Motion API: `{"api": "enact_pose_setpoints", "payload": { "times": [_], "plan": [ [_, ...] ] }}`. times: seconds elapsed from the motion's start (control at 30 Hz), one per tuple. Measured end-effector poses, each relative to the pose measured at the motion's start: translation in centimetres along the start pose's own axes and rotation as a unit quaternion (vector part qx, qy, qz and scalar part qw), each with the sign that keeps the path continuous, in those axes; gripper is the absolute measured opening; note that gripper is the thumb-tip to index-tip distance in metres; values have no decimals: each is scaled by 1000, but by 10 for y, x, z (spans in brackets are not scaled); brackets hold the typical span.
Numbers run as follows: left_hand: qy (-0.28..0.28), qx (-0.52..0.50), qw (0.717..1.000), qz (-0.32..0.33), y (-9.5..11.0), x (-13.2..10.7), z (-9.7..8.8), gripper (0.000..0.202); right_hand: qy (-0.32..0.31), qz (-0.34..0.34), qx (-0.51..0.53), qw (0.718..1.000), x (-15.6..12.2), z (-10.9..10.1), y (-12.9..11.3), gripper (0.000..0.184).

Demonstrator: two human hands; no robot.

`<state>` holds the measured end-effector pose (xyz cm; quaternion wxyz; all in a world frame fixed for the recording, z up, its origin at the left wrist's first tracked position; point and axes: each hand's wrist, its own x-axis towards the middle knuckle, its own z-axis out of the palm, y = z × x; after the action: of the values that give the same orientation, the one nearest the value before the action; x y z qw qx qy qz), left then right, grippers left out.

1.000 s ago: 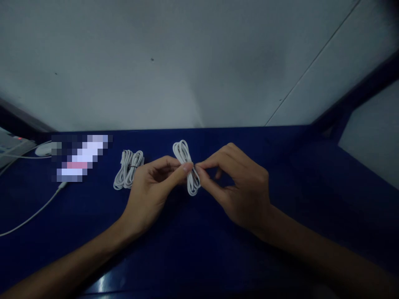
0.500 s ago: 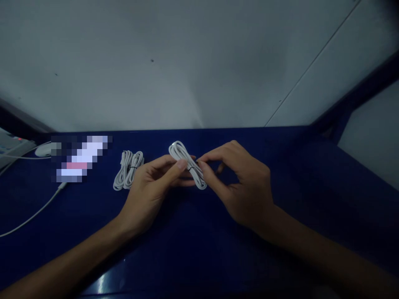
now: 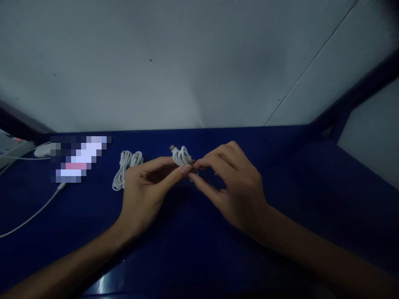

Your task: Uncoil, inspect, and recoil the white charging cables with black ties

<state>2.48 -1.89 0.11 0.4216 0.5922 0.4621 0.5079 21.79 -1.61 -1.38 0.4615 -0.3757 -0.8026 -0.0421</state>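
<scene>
A coiled white cable bundle (image 3: 181, 156) is held just above the dark blue table (image 3: 199, 232). My left hand (image 3: 146, 191) pinches it between thumb and fingers from the left. My right hand (image 3: 233, 187) pinches its middle from the right, fingertips meeting the left thumb. Only the bundle's upper loops and a small plug end show; the lower part is hidden behind my fingers. A second coiled white cable bundle (image 3: 126, 168), tied at its middle, lies on the table to the left of my left hand.
A blurred-out patch (image 3: 79, 158) lies at the left of the table. A white mouse (image 3: 42, 150) and a thin white cord (image 3: 31, 216) sit at the far left. A pale wall (image 3: 174, 62) rises behind the table. A dark blue frame bar (image 3: 358, 93) slants at the right.
The bundle has turned in my fingers: its lower loops have gone behind my hands, and a plug end now shows at the top. Both hands stayed roughly in place.
</scene>
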Motion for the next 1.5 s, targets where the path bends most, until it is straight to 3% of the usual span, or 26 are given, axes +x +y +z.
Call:
{"api": "enact_pose_setpoints", "payload": {
  "times": [0.33,0.5,0.73,1.07,1.5],
  "plan": [
    [2,46,999,21,-9,-1,-1,13,-29,-2,0,1000,-3,2,-1,18],
    [0,28,999,18,-8,-1,-1,10,-17,55,18,998,-4,1,-3,12],
    [-16,9,1000,10,-5,-2,0,10,-45,37,28,998,-4,2,0,8],
    [19,43,998,47,-7,0,2,18,-14,39,11,999,-4,2,-9,12],
    [43,38,998,34,-12,-1,4,23,-4,55,-3,998,-8,6,-13,15]
  ]
}}
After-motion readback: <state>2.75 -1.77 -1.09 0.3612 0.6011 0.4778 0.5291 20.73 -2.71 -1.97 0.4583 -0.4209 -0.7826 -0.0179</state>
